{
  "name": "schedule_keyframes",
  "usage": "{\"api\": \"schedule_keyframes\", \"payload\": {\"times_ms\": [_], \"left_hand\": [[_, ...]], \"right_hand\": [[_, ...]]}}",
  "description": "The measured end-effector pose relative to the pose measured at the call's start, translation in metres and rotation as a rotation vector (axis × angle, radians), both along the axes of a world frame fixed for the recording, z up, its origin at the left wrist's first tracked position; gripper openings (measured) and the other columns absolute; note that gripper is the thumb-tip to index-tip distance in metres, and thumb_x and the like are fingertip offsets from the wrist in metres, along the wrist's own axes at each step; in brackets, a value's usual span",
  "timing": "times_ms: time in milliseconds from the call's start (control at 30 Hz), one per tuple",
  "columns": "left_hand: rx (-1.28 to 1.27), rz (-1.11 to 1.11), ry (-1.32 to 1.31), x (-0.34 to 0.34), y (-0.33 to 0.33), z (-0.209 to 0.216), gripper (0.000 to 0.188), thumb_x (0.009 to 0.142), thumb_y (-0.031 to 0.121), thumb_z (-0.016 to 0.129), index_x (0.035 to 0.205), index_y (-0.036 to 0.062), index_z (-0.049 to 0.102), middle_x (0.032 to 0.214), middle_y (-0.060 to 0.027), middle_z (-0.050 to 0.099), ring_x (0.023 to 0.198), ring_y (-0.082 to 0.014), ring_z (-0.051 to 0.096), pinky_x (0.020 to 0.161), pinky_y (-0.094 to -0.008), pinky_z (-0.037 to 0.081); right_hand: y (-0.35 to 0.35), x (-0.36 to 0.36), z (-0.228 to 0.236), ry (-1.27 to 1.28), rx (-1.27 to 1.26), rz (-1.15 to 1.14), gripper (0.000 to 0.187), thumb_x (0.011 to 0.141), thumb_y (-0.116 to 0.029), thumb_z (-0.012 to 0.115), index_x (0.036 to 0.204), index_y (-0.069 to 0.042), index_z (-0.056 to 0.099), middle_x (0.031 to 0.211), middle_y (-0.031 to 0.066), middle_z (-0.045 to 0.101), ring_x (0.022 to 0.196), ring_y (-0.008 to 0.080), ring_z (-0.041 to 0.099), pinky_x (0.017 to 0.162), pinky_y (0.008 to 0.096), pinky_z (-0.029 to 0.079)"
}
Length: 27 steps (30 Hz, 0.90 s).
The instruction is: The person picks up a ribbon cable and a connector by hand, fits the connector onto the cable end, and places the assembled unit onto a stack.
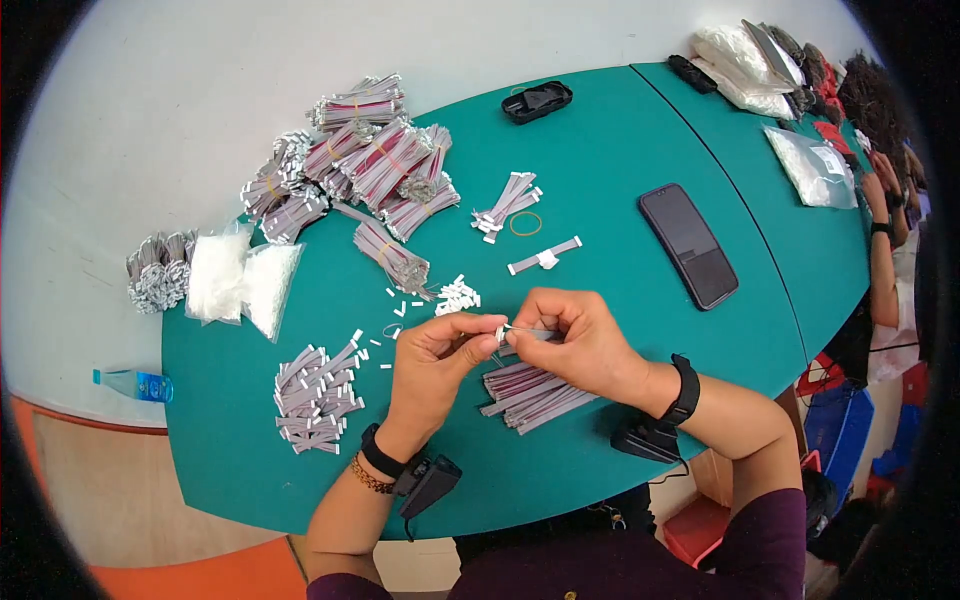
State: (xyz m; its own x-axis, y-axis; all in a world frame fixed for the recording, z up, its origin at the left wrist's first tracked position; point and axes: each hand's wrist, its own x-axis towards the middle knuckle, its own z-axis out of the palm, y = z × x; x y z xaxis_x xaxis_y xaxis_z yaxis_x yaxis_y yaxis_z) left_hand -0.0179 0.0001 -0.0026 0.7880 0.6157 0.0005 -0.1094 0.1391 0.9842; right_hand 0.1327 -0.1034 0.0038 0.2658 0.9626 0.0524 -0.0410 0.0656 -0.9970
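Observation:
My left hand (pixel 445 355) pinches a small white connector between thumb and fingers. My right hand (pixel 585 340) is closed on the end of a grey flat ribbon cable (pixel 540 336), bringing it against the connector; how far it sits inside cannot be made out. Under my right hand lies a stack of grey and dark red ribbon cables (pixel 535 397). Beyond my left hand is a small heap of loose white connectors (pixel 458 296), with several scattered around it. To the left lies a pile of ribbon cables with white ends (pixel 318 395).
Banded cable bundles (pixel 385 165) are heaped at the back left, beside clear bags of white parts (pixel 218 275). A phone (pixel 688 245) lies right, a black case (pixel 537 102) at the back, a bottle (pixel 133 385) past the left edge. Another person's arm (pixel 880 240) rests far right.

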Motion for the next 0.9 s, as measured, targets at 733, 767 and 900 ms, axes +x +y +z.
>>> {"api": "schedule_keyframes", "payload": {"times_ms": [733,767,900], "left_hand": [[0.008,0.028,0.002,0.0013,-0.0057,0.0059,0.022,0.081,0.000,0.063,0.102,-0.0033,0.062,0.098,-0.0093,0.064,0.088,-0.0112,0.060,0.079,-0.0232,0.049],[0.008,0.028,0.002,0.0012,-0.0053,0.0057,0.022,0.081,0.000,0.063,0.102,-0.0033,0.062,0.098,-0.0093,0.064,0.088,-0.0112,0.060,0.079,-0.0232,0.049],[-0.062,0.004,-0.014,0.0005,-0.0024,0.0028,0.022,0.080,0.000,0.063,0.102,-0.0029,0.062,0.097,-0.0088,0.064,0.088,-0.0116,0.060,0.079,-0.0233,0.048]], "right_hand": [[0.0018,0.0037,-0.0052,0.145,-0.019,0.070,0.012,0.084,-0.008,0.060,0.076,-0.003,0.053,0.059,-0.0059,0.048,0.053,-0.0011,0.039,0.045,0.0181,0.028],[0.0020,0.0039,-0.0058,0.147,-0.018,0.071,0.012,0.085,-0.008,0.060,0.076,-0.003,0.054,0.059,-0.0057,0.049,0.053,-0.0009,0.040,0.046,0.0179,0.029],[0.0024,0.0031,-0.0057,0.156,-0.012,0.086,0.012,0.085,-0.010,0.061,0.077,-0.003,0.055,0.060,-0.0048,0.051,0.053,-0.0002,0.043,0.046,0.0172,0.031]]}}
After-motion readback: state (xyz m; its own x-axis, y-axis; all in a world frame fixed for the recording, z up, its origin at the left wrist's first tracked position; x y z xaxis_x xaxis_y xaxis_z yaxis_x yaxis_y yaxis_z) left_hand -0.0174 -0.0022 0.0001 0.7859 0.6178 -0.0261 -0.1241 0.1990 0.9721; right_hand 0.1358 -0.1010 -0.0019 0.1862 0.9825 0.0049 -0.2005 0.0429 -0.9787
